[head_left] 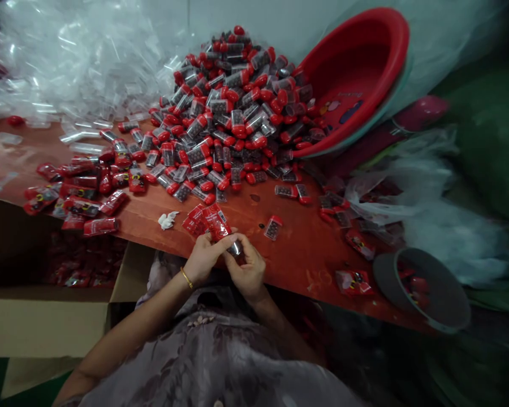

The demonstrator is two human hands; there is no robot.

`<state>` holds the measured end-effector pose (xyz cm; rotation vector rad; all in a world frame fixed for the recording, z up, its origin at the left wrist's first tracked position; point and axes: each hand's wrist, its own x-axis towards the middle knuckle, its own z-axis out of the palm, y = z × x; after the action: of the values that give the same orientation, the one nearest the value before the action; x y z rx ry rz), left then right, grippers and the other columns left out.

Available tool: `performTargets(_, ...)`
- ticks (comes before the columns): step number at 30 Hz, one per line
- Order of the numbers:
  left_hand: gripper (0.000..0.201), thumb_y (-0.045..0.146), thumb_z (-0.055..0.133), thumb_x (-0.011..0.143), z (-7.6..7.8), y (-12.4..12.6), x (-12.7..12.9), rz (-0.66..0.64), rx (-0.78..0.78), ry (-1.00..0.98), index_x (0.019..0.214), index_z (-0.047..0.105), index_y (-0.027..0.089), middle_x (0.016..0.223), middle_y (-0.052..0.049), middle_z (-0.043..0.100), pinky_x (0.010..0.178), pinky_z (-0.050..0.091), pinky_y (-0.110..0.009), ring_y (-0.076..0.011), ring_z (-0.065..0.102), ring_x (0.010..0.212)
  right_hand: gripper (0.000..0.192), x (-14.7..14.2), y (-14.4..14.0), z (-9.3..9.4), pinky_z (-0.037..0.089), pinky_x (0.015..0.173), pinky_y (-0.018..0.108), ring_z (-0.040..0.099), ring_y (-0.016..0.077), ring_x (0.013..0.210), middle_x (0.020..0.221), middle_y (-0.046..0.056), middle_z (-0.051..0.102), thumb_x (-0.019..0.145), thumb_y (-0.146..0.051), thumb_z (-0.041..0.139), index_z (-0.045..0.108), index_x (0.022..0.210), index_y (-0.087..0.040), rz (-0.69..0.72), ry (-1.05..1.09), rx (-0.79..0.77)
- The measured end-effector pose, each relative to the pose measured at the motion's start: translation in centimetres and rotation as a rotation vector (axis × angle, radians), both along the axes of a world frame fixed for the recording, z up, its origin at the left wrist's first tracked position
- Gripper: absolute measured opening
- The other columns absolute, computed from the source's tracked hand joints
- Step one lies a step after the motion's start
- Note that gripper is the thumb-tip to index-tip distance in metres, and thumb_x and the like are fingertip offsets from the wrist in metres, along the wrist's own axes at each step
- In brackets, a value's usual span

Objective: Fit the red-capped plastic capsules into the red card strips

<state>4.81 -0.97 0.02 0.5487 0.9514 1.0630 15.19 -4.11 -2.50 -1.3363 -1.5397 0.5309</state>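
At the near edge of the counter, the left hand pinches a red packet between curled fingers, while the right hand, touching it, closes its fingertips on a small clear vial at the packet's lower end. Just beyond the hands lies a single red-capped vial; farther off, a heap of vials spills from a tipped red basin.

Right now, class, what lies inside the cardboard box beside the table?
The cardboard box holds red packets, dim in shadow under the table edge. How deep they go cannot be seen; the tabletop covers much of the box.
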Motion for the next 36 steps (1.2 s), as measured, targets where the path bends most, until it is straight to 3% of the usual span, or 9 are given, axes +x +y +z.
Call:
performTargets(6,0.038,0.048,0.077,0.058,-0.9,-0.1,-0.1,0.120,0.025,-0.023,0.069,0.068,0.013,0.065,-0.001,0.067,0.067,0.047,-0.025,-0.0111,0.057,0.062,0.028,0.3,0.4,-0.1,0.054,0.079,0.031,0.067,0.0188,0.087,0.096,0.006,0.070,0.082,-0.031,0.061,0.058,0.107,-0.020,-0.037,-0.122,0.026)
performTargets(12,0.033,0.044,0.077,0.061,-1.1,-0.7,0.3,0.086,0.094,0.066,0.062,0.067,0.012,0.062,0.000,0.065,0.066,0.044,-0.022,-0.0089,0.054,0.060,0.033,0.1,1.5,-0.1,0.054,0.084,0.035,0.065,0.0211,0.098,0.106,0.010,0.068,0.086,-0.027,0.053,0.054,0.119,-0.019,-0.054,-0.186,0.138)
performTargets(18,0.034,0.038,0.081,0.057,-0.2,0.2,-0.6,0.245,0.041,0.000,0.080,0.071,0.014,0.075,-0.002,0.069,0.071,0.047,-0.025,-0.0126,0.061,0.070,0.043,0.2,1.3,-0.1,0.054,0.086,0.034,0.062,0.0199,0.101,0.117,0.008,0.063,0.083,-0.028,0.059,0.051,0.125,-0.023,0.211,0.073,-0.077)
performTargets(20,0.037,0.037,0.082,0.056,-0.2,0.4,-1.1,0.194,-0.001,-0.042,0.082,0.071,0.014,0.076,-0.003,0.070,0.068,0.047,-0.024,-0.0129,0.062,0.069,0.040,0.4,1.1,-0.4,0.057,0.069,0.029,0.065,0.0150,0.081,0.111,0.005,0.065,0.084,-0.028,0.056,0.051,0.124,-0.025,0.255,0.261,-0.193)
performTargets(23,0.037,0.039,0.081,0.058,-0.6,0.1,-1.3,0.052,-0.033,-0.097,0.082,0.070,0.013,0.073,-0.003,0.069,0.065,0.048,-0.024,-0.0131,0.062,0.067,0.038,0.4,1.1,-0.8,0.051,0.046,0.021,0.057,0.0093,0.055,0.086,-0.001,0.065,0.076,-0.029,0.066,0.057,0.113,-0.026,0.220,0.479,-0.305)
performTargets(26,0.033,0.037,0.080,0.060,-0.8,-0.4,-1.1,-0.025,-0.005,-0.096,0.080,0.070,0.012,0.074,-0.004,0.069,0.067,0.049,-0.025,-0.0135,0.063,0.068,0.036,-0.1,1.6,-0.9,0.047,0.043,0.020,0.053,0.0088,0.049,0.064,-0.006,0.059,0.069,-0.028,0.073,0.061,0.102,-0.023,0.175,0.514,-0.330)
performTargets(30,0.031,0.034,0.079,0.063,-0.5,0.3,-2.1,-0.040,-0.023,-0.117,0.083,0.069,0.014,0.083,-0.006,0.071,0.075,0.052,-0.029,-0.0179,0.067,0.079,0.031,0.2,2.5,-0.5,0.050,0.056,0.023,0.055,0.0100,0.054,0.065,-0.005,0.060,0.074,-0.033,0.068,0.061,0.102,-0.021,0.148,0.342,-0.230)
performTargets(33,0.023,0.034,0.075,0.068,0.0,2.5,-6.0,0.157,-0.097,-0.133,0.083,0.067,0.017,0.086,-0.006,0.071,0.080,0.053,-0.031,-0.0190,0.067,0.085,0.030,3.1,3.6,-0.7,0.050,0.072,0.031,0.060,0.0154,0.071,0.079,0.002,0.066,0.085,-0.037,0.053,0.059,0.109,-0.019,-0.017,0.021,-0.107)
performTargets(36,0.022,0.041,0.061,0.080,0.7,5.2,-11.5,0.557,-0.111,-0.135,0.081,0.064,0.019,0.091,-0.006,0.071,0.081,0.052,-0.026,-0.0159,0.065,0.095,0.039,7.2,4.6,-1.9,0.043,0.090,0.045,0.057,0.0259,0.100,0.107,0.015,0.064,0.086,-0.040,0.048,0.058,0.114,-0.014,-0.270,-0.415,-0.052)
